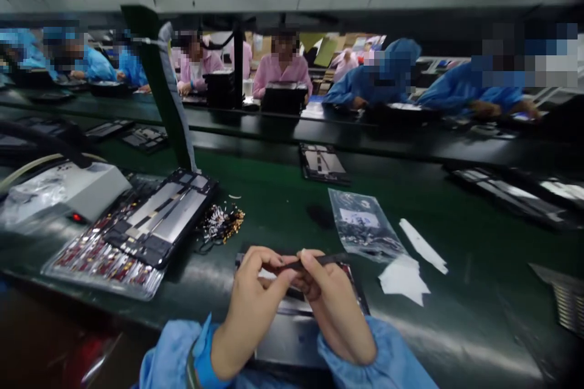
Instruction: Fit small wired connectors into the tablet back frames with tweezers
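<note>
Green conveyor counter (pixel 283 206) carried an open tablet chassis (pixel 296 316) below both hands; left hand (pixel 249 310) and right hand (pixel 333 310) pinched a thin dark strip (pixel 314 261), its long axis crosswise.

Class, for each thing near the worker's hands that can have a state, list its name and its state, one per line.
left hand: pinching the dark strip
right hand: pinching the same strip
dark strip: held level above the bench
opened tablet: back off, lying flat, insides showing
plastic bag: lying flat, small parts inside
white box's red light: lit
</note>
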A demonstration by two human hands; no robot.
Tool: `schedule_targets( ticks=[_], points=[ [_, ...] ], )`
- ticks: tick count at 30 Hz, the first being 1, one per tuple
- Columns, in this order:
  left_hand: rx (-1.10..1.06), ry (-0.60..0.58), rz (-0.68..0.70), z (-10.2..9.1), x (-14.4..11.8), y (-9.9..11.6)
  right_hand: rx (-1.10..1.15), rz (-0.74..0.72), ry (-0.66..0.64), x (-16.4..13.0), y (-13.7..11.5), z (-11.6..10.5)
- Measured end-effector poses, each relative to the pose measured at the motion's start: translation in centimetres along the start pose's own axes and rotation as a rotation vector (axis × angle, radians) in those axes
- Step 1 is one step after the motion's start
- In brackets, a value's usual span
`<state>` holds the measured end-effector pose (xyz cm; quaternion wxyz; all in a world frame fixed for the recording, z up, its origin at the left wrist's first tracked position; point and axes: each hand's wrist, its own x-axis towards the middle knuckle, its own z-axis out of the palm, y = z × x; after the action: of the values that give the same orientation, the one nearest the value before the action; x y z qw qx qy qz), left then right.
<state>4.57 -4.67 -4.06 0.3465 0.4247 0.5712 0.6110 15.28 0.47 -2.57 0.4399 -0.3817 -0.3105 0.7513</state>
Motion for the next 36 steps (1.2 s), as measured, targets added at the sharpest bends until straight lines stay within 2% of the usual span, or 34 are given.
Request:
schedule_targets(
  ticks=[5, 13, 15, 17, 20, 23, 25, 31, 33, 36],
  points=[
    [0.039, -0.009, -0.088, 0.0, -0.1, -0.2, 0.060, 0.135, -0.028, 0.1, 0.1, -0.4],
    [0.084, -0.025, -0.053, 0.3, -0.1, -0.4, 0.076, 0.176, -0.023, 0.1, 0.5, -1.1],
    [0.131, -0.036, -0.061, 0.1, -0.1, -0.6, 0.074, 0.145, -0.004, 0.2, -0.1, -1.5],
    [0.223, -0.035, -0.041, -0.3, 0.1, -1.0, 0.038, 0.045, 0.058, 0.5, -0.9, -2.2],
    [0.464, -0.057, 0.084, -1.5, 0.5, -2.1, -0.155, -0.135, 0.137, 1.7, -2.2, -3.7],
    [0.699, -0.137, 0.216, -2.4, 1.2, -3.2, -0.409, -0.213, 0.128, 3.4, -2.3, -5.0],
    [0.803, -0.225, 0.259, -2.2, 1.8, -3.5, -0.499, -0.231, 0.121, 4.5, -1.8, -5.6],
    [1.050, -0.550, 0.280, 0.3, 3.6, -2.6, -0.571, -0.252, 0.124, 5.4, -0.5, -6.2],
    [1.073, -0.590, 0.285, 0.6, 3.7, -2.2, -0.596, -0.250, 0.112, 5.1, -0.4, -6.2],
    [1.048, -0.588, 0.305, 0.2, 3.2, -2.1, -0.646, -0.242, 0.073, 4.8, -0.4, -6.1]
  ],
)
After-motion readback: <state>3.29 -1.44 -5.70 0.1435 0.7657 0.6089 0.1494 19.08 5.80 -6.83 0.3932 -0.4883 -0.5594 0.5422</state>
